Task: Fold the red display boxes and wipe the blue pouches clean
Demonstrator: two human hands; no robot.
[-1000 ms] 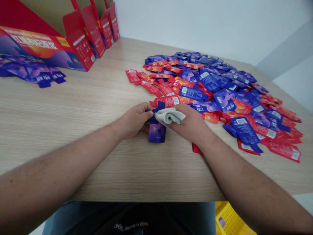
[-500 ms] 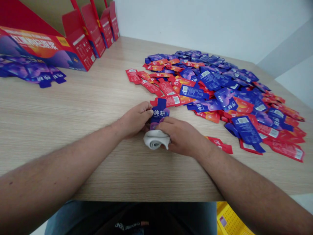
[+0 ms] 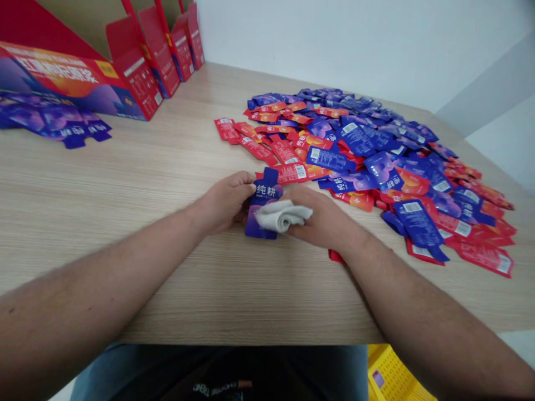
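Observation:
My left hand is closed on the left edge of a blue-purple sachet, its narrow spout end pointing away from me. In my right hand is a rolled white cloth, closed in the fingers and lying over the right part of the sachet's face. Some of my right fingertips are hidden behind the cloth. Just beyond both hands spreads a big heap of red and blue sachets. One red sachet lies partly under my right forearm.
Open red cartons stand in a row at the back left. Several purple sachets lie in front of them. A white wall bounds the far side of the wooden table. A yellow basket sits below the front edge, right.
My right hand and the cloth have moved up and right across the sachet, uncovering its lower part. My left hand still holds the sachet, shifted slightly left.

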